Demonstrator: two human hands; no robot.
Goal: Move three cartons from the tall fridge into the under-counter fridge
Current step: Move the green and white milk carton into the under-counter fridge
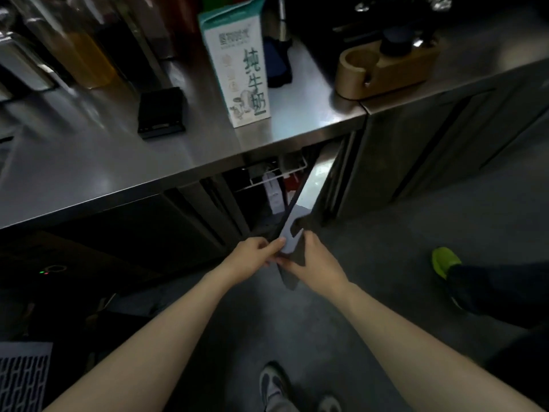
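Observation:
A white and teal milk carton (pixel 237 63) stands upright on the steel counter (pixel 124 162), its top flap open. Below the counter the under-counter fridge door (pixel 300 200) is swung out towards me. My left hand (pixel 255 255) and my right hand (pixel 312 260) both grip the door's near edge, one on each side. Inside the fridge I see a white carton (pixel 274 194) under a wire shelf (pixel 276 171), with something red (pixel 291 182) beside it. The rest of the fridge interior is dark.
A black scale (pixel 162 113) lies on the counter left of the carton. Bottles (pixel 83 52) line the back left. A wooden tamper stand (pixel 383 69) sits at the right. Another person's green shoe (pixel 445 260) is on the floor at right; my own shoes (pixel 274 388) are below.

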